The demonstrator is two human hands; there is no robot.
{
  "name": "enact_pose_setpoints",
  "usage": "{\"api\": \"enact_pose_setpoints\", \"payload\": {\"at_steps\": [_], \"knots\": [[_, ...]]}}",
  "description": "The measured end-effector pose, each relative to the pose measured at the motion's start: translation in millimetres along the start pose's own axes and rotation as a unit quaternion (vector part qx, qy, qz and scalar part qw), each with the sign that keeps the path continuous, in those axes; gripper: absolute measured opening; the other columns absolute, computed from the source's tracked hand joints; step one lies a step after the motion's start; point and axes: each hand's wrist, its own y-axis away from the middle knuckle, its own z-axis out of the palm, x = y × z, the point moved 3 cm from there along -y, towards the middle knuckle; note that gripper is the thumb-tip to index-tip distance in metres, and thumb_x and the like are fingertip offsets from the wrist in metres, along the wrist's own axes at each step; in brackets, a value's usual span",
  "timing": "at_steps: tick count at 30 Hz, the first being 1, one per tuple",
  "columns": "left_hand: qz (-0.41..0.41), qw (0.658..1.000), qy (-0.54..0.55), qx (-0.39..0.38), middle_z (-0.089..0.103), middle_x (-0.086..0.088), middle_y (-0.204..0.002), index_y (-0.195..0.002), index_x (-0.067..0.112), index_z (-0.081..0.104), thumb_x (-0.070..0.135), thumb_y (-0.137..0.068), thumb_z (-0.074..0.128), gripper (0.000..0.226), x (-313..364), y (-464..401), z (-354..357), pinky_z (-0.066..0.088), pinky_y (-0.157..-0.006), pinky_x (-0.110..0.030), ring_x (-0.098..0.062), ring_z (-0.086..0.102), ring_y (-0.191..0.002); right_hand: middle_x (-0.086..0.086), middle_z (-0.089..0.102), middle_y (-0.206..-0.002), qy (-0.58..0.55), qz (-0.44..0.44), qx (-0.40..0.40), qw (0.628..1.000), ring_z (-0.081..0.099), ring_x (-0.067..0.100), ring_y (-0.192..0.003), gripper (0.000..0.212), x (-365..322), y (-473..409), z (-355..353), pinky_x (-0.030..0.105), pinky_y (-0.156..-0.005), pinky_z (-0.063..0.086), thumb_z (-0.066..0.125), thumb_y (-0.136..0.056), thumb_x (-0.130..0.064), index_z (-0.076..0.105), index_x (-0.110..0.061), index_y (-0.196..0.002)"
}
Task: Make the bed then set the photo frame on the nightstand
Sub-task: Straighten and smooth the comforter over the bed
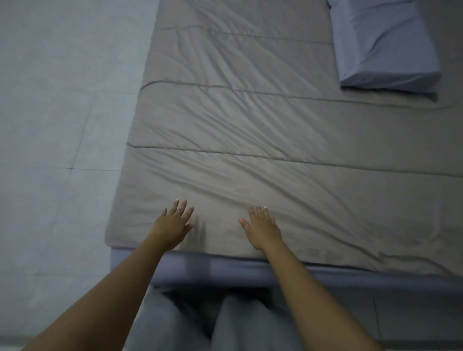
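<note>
Grey-beige quilted blanket (252, 139) spread flat over the bed, stitched lines across it, diagonal wrinkles through the middle, near edge lying along the blue-grey mattress side (222, 269). Left hand (172, 225) and right hand (261, 227) both palm-down, fingers spread, holding nothing, over the blanket's near edge; contact hard to tell. Blue-grey pillow (384, 44) sits on the far right, pale tiled floor (56, 116) left of the bed.
</note>
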Motion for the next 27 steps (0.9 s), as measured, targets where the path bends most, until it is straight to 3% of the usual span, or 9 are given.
{"api": "enact_pose_setpoints", "payload": {"at_steps": [8, 15, 17, 20, 24, 27], "knots": [[0.041, 0.998, -0.038, -0.038, -0.002, -0.005, -0.165, -0.157, 0.019, 0.006, 0.037, -0.105, 0.025, 0.058, -143.4, 2.6, 33.8, 0.013, -0.122, -0.048, -0.028, -0.003, -0.153, 0.008, 0.005, -0.163, -0.065, 0.021, 0.015, 0.998, 0.002, 0.028, -0.151, 0.065, -150.7, -20.8, 91.6, 0.044, -0.122, 0.008, 0.025, -0.100, -0.052, 0.012, -0.019, -0.154], [0.096, 0.993, -0.071, -0.017, -0.015, -0.009, -0.163, -0.154, 0.036, 0.000, 0.054, -0.097, 0.036, 0.069, -188.3, -31.8, 95.2, 0.020, -0.110, -0.068, -0.045, -0.011, -0.148, 0.005, -0.008, -0.163, -0.008, 0.037, 0.094, 0.995, -0.007, 0.029, -0.150, 0.077, -187.0, -65.4, 170.7, 0.047, -0.120, 0.006, 0.041, -0.093, -0.057, 0.004, -0.029, -0.154], [0.111, 0.993, -0.043, -0.015, -0.001, -0.015, -0.163, -0.154, 0.031, 0.014, 0.046, -0.097, 0.043, 0.066, -189.3, -45.0, 112.4, 0.026, -0.109, -0.068, -0.052, 0.000, -0.146, 0.007, 0.002, -0.163, -0.004, 0.031, 0.125, 0.992, 0.002, 0.031, -0.150, 0.071, -185.1, -81.0, 186.3, 0.047, -0.119, 0.012, 0.047, -0.094, -0.048, 0.015, -0.028, -0.154], [0.128, 0.990, -0.055, 0.002, 0.041, -0.022, -0.150, -0.144, 0.019, 0.039, 0.024, -0.091, 0.043, 0.053, -188.6, -55.0, 126.3, 0.044, -0.092, -0.065, -0.058, 0.038, -0.132, 0.012, 0.043, -0.149, 0.003, 0.027, 0.187, 0.982, 0.039, 0.037, -0.138, 0.049, -183.7, -94.0, 194.8, 0.048, -0.108, 0.041, 0.045, -0.092, -0.033, 0.051, -0.021, -0.139], [0.174, 0.981, -0.082, 0.026, 0.067, -0.020, -0.123, -0.120, 0.010, 0.069, 0.014, -0.080, 0.035, 0.052, -195.3, -39.3, 122.3, 0.058, -0.076, -0.050, -0.049, 0.063, -0.109, 0.011, 0.068, -0.122, 0.006, 0.018, 0.149, 0.989, 0.062, 0.038, -0.116, 0.048, -189.6, -81.5, 196.4, 0.040, -0.084, 0.057, 0.035, -0.088, -0.031, 0.072, -0.011, -0.113], [0.195, 0.976, -0.100, 0.000, 0.072, -0.018, -0.114, -0.113, 0.011, 0.072, 0.018, -0.077, 0.036, 0.051, -203.1, -10.2, 131.7, 0.060, -0.069, -0.043, -0.044, 0.070, -0.100, 0.009, 0.074, -0.109, 0.009, 0.024, 0.077, 0.997, 0.069, 0.034, -0.105, 0.050, -195.4, -64.1, 219.5, 0.035, -0.072, 0.061, 0.034, -0.084, -0.031, 0.076, -0.010, -0.101]]}}
